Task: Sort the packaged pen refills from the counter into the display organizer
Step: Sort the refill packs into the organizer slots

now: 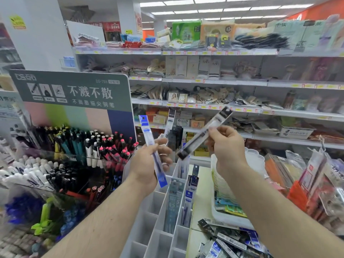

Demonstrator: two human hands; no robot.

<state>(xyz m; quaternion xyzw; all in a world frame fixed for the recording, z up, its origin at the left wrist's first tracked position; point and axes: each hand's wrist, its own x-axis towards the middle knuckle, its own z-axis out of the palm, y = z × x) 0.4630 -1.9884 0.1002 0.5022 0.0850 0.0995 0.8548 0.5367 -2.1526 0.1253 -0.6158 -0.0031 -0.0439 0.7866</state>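
Two packets were up for label-checking: left hand (147,164) gripped a blue refill packet (152,151), right hand (226,144) pinched a black refill packet (202,135), above the white display organizer (160,216) (more loose refill packets (229,241) waited on the counter).

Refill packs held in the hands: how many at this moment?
2. A blue refill pack is gripped by the left hand; a black refill pack is pinched by the right hand. Others may sit hidden behind the fingers.
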